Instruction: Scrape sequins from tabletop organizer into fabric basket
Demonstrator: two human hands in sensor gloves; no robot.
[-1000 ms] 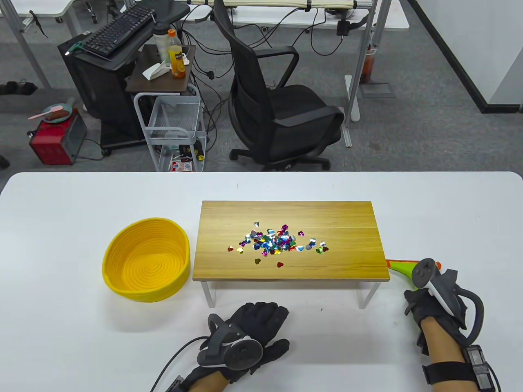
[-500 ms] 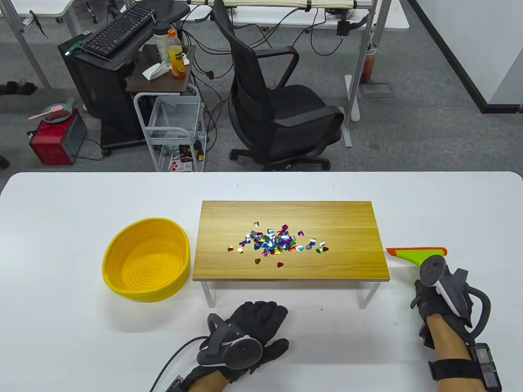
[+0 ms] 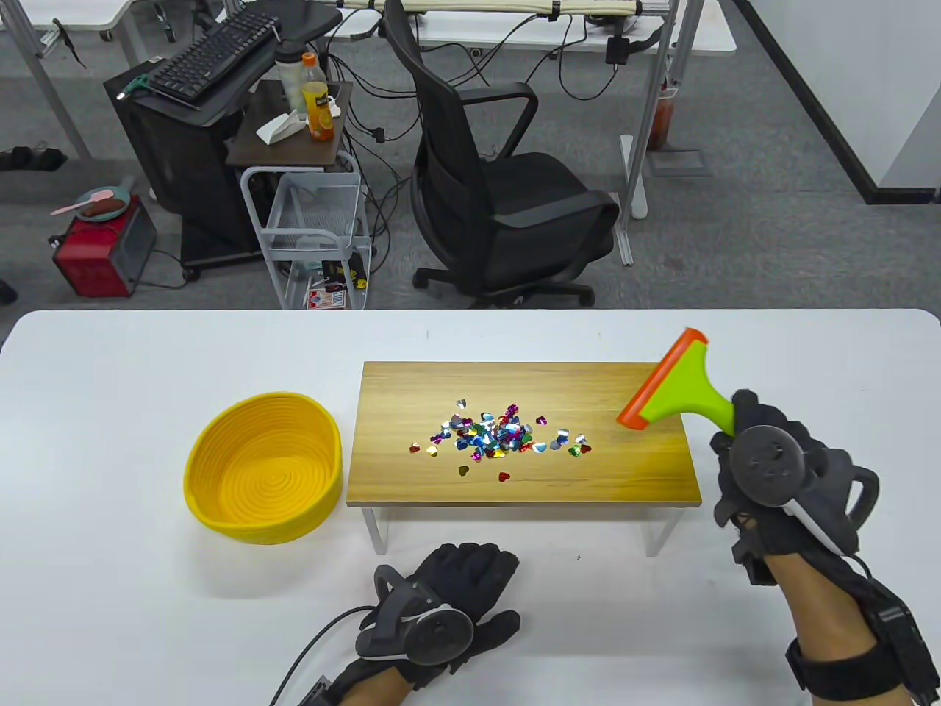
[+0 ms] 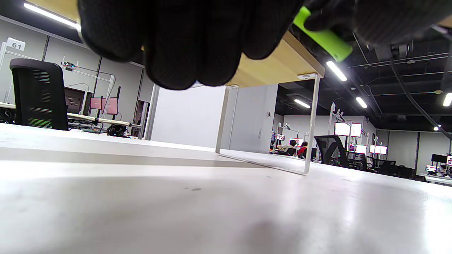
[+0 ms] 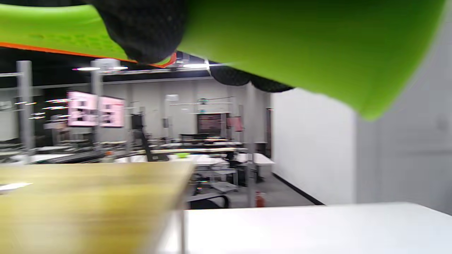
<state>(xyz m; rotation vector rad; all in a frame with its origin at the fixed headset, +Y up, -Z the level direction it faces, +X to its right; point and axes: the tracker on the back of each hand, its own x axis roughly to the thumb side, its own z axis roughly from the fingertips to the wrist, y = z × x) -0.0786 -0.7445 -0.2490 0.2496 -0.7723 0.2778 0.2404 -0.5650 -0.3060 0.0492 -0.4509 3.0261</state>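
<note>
Organizer (image 4: pixel 282 67) underside, left wrist view.

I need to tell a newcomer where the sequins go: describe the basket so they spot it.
On the white table, look left of the wooden organizer. The basket is a round, coiled, bright yellow bowl, the only yellow thing there.

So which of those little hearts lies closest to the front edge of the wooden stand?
The red heart, lying alone nearest the front edge, apart from the main pile of sequins.
</note>
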